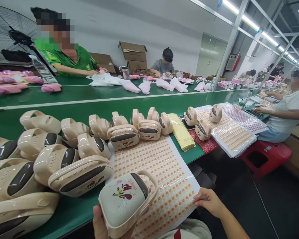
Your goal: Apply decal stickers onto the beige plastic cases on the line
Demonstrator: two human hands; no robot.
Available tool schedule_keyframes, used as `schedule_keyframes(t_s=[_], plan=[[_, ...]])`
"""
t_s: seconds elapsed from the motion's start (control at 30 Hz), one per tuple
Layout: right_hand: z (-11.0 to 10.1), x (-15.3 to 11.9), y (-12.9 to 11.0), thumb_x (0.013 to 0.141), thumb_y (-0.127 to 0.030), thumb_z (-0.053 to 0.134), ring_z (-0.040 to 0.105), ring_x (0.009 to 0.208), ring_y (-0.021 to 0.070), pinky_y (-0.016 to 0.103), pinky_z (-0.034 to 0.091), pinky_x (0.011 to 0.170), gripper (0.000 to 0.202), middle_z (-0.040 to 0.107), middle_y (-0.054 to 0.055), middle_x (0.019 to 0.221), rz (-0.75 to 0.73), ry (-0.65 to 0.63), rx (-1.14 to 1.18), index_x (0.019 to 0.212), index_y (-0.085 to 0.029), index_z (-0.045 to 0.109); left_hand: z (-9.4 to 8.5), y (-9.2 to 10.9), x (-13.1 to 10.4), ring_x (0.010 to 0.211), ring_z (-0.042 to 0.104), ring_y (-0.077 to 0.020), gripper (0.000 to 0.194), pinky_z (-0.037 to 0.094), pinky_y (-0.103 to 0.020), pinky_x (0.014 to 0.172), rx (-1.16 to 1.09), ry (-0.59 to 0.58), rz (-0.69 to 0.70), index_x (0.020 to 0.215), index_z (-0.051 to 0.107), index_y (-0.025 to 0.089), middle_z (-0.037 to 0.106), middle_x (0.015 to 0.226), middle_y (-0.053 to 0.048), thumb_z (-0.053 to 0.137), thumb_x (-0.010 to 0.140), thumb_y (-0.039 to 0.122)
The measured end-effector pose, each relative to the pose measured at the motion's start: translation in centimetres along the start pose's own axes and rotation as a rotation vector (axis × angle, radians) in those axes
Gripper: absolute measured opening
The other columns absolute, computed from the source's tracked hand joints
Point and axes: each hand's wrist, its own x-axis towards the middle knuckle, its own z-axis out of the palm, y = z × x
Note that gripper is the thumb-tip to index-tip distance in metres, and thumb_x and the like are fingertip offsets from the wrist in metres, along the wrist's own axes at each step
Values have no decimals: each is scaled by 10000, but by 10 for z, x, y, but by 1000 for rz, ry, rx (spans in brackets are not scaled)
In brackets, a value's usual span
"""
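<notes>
My left hand [100,221] grips a cream portable speaker [123,200] from below and from its left side. The speaker is tilted, its pale fabric front with a cartoon print turned up towards me and its carry handle to the right. Most of that hand's fingers are hidden behind the speaker. Under it lies a sheet of small round orange stickers [149,156], which reaches over the table's near edge. With thumb and fingers closed, my right hand [210,201] pinches the right edge of this sheet near its lower corner.
Many similar speakers [81,176] crowd the left and back of the green table. Right of the sheet are a yellow packet [181,132] and more sticker sheets [233,127]. Co-workers sit across the belt and at right, one on a red stool [266,154].
</notes>
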Motion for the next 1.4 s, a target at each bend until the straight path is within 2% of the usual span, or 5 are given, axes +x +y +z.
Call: schedule_keyframes(t_s=[0.2, 0.4, 0.57, 0.97, 1.4], plan=[[-5, -5, -37, 635, -465, 698, 517, 709, 171, 287, 435, 607, 250, 520, 38, 751, -277, 564, -152, 639, -215, 702, 18, -20, 7, 1149, 474, -343, 569, 450, -497, 884, -93, -226, 19, 1288, 436, 270, 520, 1286, -109, 227, 853, 572], [69, 16, -102, 620, -460, 716, 541, 544, 129, 256, 466, 539, 284, 584, 3, 598, -213, 211, 168, 664, -189, 645, 14, -36, 16, 1244, 385, -275, 570, 316, -435, 1014, -185, -327, -18, 1286, 440, 271, 512, 1315, -64, 195, 864, 566], [109, 38, -122, 541, -469, 755, 499, 458, 86, 214, 460, 457, 352, 538, -38, 521, -92, -46, 303, 616, -170, 585, 19, -39, 20, 1236, 414, -249, 607, 309, -381, 1023, -153, -375, 11, 1297, 432, 203, 509, 1318, -102, 124, 886, 526], [108, 43, -130, 632, -281, 683, 486, 471, 63, 168, 459, 425, 133, 575, -36, 610, -46, -118, 121, 644, -171, 611, 15, -41, 19, 1222, 434, -232, 627, 322, -341, 1022, -147, -396, -12, 1286, 449, 207, 533, 1299, -79, 64, 891, 504], [117, 42, -133, 660, -273, 649, 480, 449, 71, 177, 426, 387, 136, 568, -30, 612, -96, -70, 59, 620, -181, 558, 26, -39, 18, 1244, 409, -209, 568, 321, -322, 1022, -139, -378, -20, 1302, 423, 219, 491, 1340, -80, 120, 902, 485]])
